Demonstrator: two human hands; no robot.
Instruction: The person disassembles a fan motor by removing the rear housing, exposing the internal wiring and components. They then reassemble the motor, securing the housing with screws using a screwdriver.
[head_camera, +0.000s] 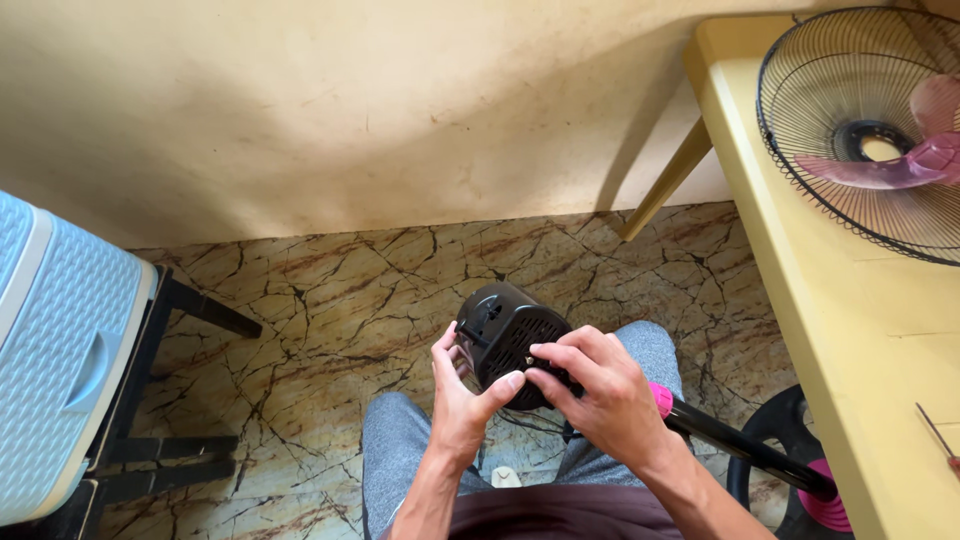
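A black vented fan motor housing (503, 330) sits on top of a black pole with a pink collar (662, 399), held over my lap. My left hand (462, 398) cups the housing from below and behind, thumb pressed on its grille. My right hand (596, 390) grips the front of the housing, fingertips pinched at a small part where the two hands meet. The pole (745, 448) slants down to a round black and pink base (800, 470) on the floor at the right.
A yellow table (850, 320) on the right carries a black wire fan guard (850, 110) with pink blades (900, 165). A thin tool (938, 433) lies at its near edge. A pale blue case (55, 350) rests on a black stand at left. Marble floor and a beige wall lie ahead.
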